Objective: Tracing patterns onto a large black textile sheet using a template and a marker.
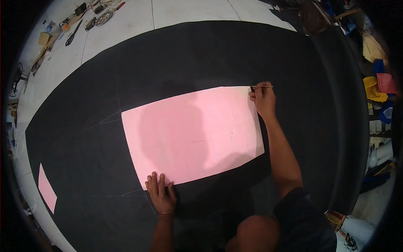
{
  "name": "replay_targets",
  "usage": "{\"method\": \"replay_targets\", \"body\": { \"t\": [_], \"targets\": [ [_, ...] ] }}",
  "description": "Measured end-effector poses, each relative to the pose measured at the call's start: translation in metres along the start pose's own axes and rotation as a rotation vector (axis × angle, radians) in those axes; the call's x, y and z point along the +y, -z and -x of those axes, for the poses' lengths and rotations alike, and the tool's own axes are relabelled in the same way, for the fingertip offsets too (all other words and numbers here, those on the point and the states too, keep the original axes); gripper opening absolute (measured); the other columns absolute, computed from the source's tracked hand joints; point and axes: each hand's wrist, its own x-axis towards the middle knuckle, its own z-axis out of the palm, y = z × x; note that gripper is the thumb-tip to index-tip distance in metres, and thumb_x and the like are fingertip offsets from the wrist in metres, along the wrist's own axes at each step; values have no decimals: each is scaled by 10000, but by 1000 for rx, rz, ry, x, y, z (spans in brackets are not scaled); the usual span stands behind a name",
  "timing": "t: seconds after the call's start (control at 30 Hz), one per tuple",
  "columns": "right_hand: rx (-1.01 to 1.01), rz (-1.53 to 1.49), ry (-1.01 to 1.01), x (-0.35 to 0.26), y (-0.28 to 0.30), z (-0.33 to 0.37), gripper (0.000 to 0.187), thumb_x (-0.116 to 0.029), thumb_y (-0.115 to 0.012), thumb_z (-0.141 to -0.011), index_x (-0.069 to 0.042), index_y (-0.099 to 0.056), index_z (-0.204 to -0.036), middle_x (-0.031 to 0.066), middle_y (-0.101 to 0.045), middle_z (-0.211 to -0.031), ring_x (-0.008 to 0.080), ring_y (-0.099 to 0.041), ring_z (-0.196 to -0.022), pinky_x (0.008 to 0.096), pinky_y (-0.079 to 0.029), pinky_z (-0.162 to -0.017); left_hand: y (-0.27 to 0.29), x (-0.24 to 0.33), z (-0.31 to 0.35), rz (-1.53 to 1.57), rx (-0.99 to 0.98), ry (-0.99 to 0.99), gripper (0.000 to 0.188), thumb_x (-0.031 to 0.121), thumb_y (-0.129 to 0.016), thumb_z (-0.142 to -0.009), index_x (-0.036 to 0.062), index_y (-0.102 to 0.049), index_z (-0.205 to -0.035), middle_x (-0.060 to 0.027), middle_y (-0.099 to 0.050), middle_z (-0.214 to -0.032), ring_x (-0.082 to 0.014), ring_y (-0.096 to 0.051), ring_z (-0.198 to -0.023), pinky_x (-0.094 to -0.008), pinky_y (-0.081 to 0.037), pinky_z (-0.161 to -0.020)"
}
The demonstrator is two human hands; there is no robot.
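Note:
A large pink paper pattern piece (189, 138) lies flat on a wide sheet of black material (201, 54). My left hand (161, 195) rests on its near left corner, fingers spread over the edge. At the far right corner, my right hand (264, 98) pinches a thin, yellowish pencil-like stick (268, 86), which lies nearly level along the pattern's far edge. The stick's exact kind is too small to tell. Faint pale lines (110, 117) run over the black material beside the pattern's left corners. Small handwritten marks show on the pink paper.
A smaller pink paper piece (47, 189) lies on the black material at the far left. Beyond it, tools and odds and ends, including scissors (73, 33), are scattered on the pale tiled floor (176, 12). Coloured scraps (375, 89) are heaped along the right side.

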Motion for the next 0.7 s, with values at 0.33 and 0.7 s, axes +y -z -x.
{"method": "replay_targets", "body": {
  "t": [0.33, 0.7],
  "targets": [
    [14, 46, 46, -1, -3, 5, 136, -122, -515, -1005, 9, -532, -1037, 130, -679, -936, 181, -740, -818, 289, -607, -686, 1, -1, 0, 13, 2, 4, 479, 188, -706, -910, 100, -575, -1363, -178, -449, -1505, -411, -373, -1422, -586, -279, -1157],
    [-15, 278, 138, 0, 11, 35, 118, -131, -523, -995, -17, -554, -1009, 133, -659, -761, 224, -672, -625, 368, -530, -613, -1, -1, -3, 20, 2, -2, 455, 145, -691, -916, 83, -579, -1353, -198, -452, -1498, -432, -386, -1408, -583, -281, -1155]
  ]
}}
